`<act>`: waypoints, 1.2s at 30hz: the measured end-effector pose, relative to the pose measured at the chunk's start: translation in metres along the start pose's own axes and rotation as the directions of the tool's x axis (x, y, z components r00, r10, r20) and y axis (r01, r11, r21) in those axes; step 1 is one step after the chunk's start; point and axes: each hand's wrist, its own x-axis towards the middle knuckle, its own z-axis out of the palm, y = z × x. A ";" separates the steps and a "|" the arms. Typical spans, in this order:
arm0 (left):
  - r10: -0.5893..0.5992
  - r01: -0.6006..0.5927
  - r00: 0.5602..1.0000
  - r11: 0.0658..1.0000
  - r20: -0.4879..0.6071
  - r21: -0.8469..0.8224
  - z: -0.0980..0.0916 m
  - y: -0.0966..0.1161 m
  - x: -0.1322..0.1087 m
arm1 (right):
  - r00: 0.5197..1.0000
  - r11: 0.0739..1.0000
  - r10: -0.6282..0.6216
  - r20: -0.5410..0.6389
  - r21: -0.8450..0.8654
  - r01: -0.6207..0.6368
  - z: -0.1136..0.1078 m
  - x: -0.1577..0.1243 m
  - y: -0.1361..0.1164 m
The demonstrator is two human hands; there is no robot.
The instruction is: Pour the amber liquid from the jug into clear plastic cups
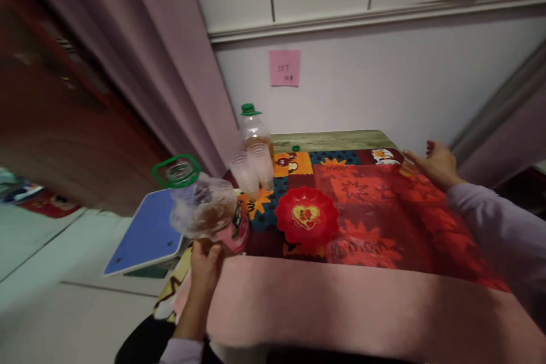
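My left hand (pixel 205 266) grips the lower part of a large clear plastic bottle (pixel 200 205) with a green neck ring and pink label, uncapped, a little amber liquid inside, held tilted at the table's left edge. My right hand (pixel 435 165) reaches to the far right of the table, fingers curled around a small cup of amber drink (pixel 408 168). A red scalloped plate (pixel 307 218) with a heart design lies between the hands on the patterned cloth.
A second bottle with a green cap (pixel 252 131) and two stacks of clear plastic cups (pixel 252 170) stand at the table's far left. A loose green cap (pixel 296 149) lies behind them. A blue stool (pixel 147 233) stands left of the table. A pink note (pixel 284 67) hangs on the wall.
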 end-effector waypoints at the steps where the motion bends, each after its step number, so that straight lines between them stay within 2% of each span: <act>1: -0.035 0.035 0.999 0.999 0.022 -0.010 0.003 0.005 -0.002 | 0.999 0.999 -0.031 0.021 0.021 0.031 -0.004 -0.007 -0.014; 4: -0.051 0.052 0.998 0.998 0.026 -0.034 0.008 0.014 -0.008 | 0.979 0.978 -0.173 0.111 0.138 0.157 -0.015 -0.039 -0.063; 7: -0.041 0.044 0.998 0.997 0.037 -0.069 0.011 0.016 -0.011 | 0.911 0.907 -0.388 0.141 0.231 0.351 -0.020 -0.079 -0.118; 8: -0.041 0.045 0.998 0.995 0.048 -0.089 0.012 0.016 -0.012 | 0.869 0.868 -0.473 0.146 0.243 0.432 -0.020 -0.093 -0.136; 10: -0.045 0.055 0.996 0.990 0.071 -0.133 0.013 0.016 -0.013 | 0.753 0.763 -0.640 0.150 0.232 0.603 -0.016 -0.118 -0.174; 13: -0.044 0.059 0.995 0.983 0.092 -0.172 0.015 0.018 -0.013 | 0.592 0.613 -0.790 0.160 0.232 0.755 -0.005 -0.152 -0.228; 17: -0.026 0.043 0.995 0.985 0.100 -0.169 0.016 0.020 -0.014 | 0.485 0.531 -0.845 0.225 0.249 0.810 0.017 -0.187 -0.295; 20: -0.017 0.032 0.995 0.988 0.103 -0.151 0.016 0.022 -0.017 | 0.416 0.481 -0.868 0.271 0.249 0.841 0.034 -0.206 -0.334; 24: -0.014 0.028 0.994 0.992 0.113 -0.120 0.014 0.025 -0.018 | 0.332 0.409 -0.871 0.362 0.159 0.899 0.052 -0.219 -0.368; 30: -0.016 0.030 0.990 0.994 0.137 -0.103 0.014 0.029 -0.017 | 0.299 0.392 -0.830 0.471 0.110 0.913 0.067 -0.221 -0.388; 36: -0.012 0.026 0.990 0.995 0.138 -0.098 0.015 0.027 -0.017 | 0.256 0.352 -0.841 0.477 0.121 0.928 0.072 -0.218 -0.390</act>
